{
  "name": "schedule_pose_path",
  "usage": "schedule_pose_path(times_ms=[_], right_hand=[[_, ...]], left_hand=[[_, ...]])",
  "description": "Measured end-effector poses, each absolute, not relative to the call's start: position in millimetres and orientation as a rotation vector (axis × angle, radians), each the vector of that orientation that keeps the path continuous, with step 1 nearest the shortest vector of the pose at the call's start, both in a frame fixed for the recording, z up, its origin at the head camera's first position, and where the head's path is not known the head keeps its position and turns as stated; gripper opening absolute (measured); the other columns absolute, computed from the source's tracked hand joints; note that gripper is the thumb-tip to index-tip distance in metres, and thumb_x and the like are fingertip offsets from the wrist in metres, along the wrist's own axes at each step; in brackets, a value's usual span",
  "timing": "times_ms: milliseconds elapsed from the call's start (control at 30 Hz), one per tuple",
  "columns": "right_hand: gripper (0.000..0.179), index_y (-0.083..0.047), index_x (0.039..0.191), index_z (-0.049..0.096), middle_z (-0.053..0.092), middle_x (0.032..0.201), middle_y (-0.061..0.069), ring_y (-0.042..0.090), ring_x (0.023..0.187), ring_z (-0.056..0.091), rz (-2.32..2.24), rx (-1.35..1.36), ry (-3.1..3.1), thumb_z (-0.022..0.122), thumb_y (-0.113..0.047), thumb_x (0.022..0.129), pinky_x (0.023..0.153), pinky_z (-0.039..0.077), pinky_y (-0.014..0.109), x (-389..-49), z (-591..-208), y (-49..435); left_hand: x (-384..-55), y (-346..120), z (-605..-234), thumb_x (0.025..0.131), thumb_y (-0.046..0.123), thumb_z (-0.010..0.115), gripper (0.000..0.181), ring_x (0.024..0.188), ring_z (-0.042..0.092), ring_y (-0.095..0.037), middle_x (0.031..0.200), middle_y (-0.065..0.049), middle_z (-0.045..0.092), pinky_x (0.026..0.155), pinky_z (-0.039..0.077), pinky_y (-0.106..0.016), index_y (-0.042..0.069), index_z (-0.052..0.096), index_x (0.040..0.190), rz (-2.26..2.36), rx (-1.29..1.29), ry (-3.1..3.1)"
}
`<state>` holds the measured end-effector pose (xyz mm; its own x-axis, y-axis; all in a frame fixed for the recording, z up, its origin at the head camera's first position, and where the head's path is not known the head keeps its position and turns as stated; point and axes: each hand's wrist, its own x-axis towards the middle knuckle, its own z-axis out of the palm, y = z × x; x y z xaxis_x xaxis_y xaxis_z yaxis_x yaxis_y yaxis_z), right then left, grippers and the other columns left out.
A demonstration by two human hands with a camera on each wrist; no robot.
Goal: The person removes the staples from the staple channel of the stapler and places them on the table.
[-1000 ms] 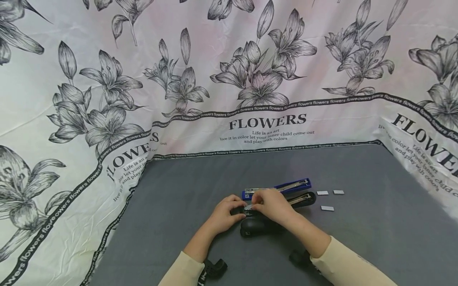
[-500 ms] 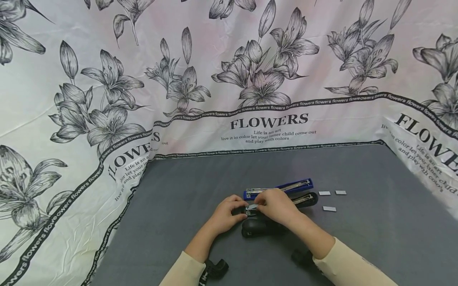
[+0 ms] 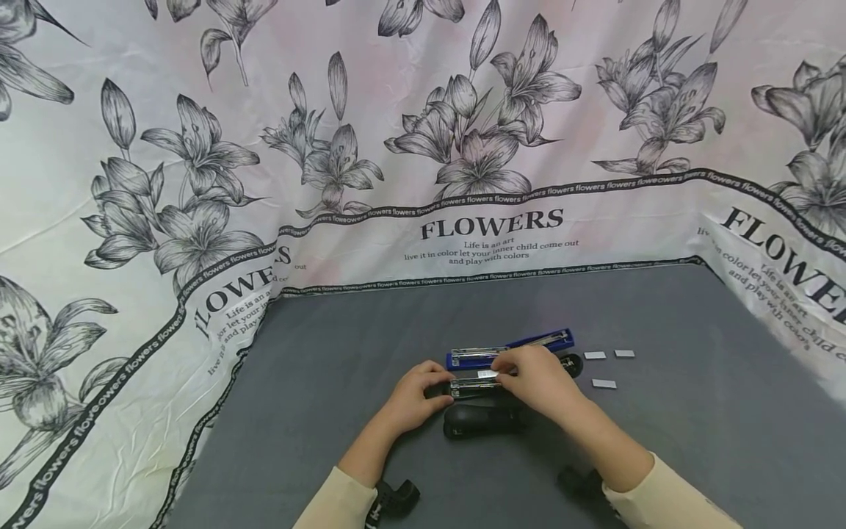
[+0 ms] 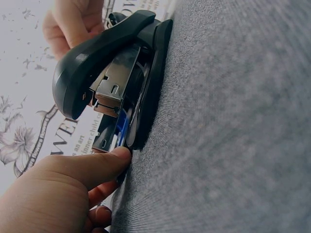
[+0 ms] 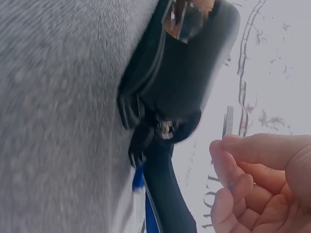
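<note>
Grey table: pinched staples outside stapler

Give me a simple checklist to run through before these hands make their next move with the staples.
1. Staple strip pinched in the right hand: ok.
2. Left hand holding the front end of the open black stapler: ok.
3. That stapler's metal channel uncovered: ok at the front.
4. Strip inside the channel: not ok, in the fingers.
5. Channel free of other staples: cannot tell.
6. Spare strips on the table: ok, three.
</note>
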<state>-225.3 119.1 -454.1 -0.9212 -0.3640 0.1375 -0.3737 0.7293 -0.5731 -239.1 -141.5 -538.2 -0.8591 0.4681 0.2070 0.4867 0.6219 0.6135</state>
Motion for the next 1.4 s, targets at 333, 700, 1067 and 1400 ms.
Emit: schedule_pose_path(times_ms=[333,700,1067,1400], right_hand=[[0.017,-0.005,0.107,0.079,0.075,0.1,0.007,0.026,0.091,0.071,0.949,0.545,-2.847,0.076,-0.004,0.09,0.075,0.056,0.045,-213.4,-438.0,151.4],[0.018,-0.003,0.111,0.077,0.074,0.1,0.01,0.019,0.076,0.064,0.98,0.317,-2.912,0.073,-0.006,0.094,0.064,0.05,0.039,-208.0,-429.5,204.3],[0.015,-0.003,0.109,0.077,0.074,0.102,0.013,0.025,0.083,0.066,0.977,0.298,-2.882,0.072,-0.007,0.095,0.064,0.049,0.039,-205.0,-425.3,234.4],[0.014,-0.003,0.106,0.075,0.073,0.097,0.013,0.031,0.082,0.067,0.858,0.272,-2.896,0.073,-0.005,0.093,0.067,0.05,0.046,-204.8,-440.0,270.6]], left_hand=[[-237.5,-141.6,-538.7,0.094,0.018,0.078,0.033,0.113,0.058,-0.02,0.119,0.003,0.063,0.095,0.048,-0.041,0.014,0.073,0.126,-1.081,-0.833,-2.814],[-235.2,-139.2,-537.6,0.094,0.018,0.078,0.032,0.112,0.059,-0.02,0.116,0.004,0.063,0.094,0.049,-0.043,0.014,0.074,0.125,-1.074,-0.834,-2.81],[-234.5,-137.9,-536.2,0.093,0.017,0.079,0.032,0.113,0.059,-0.021,0.116,0.004,0.064,0.096,0.048,-0.045,0.012,0.074,0.124,-1.108,-0.798,-2.808],[-234.4,-137.2,-535.2,0.093,0.017,0.079,0.031,0.114,0.058,-0.02,0.115,0.005,0.063,0.097,0.048,-0.045,0.013,0.074,0.123,-1.134,-0.796,-2.804]])
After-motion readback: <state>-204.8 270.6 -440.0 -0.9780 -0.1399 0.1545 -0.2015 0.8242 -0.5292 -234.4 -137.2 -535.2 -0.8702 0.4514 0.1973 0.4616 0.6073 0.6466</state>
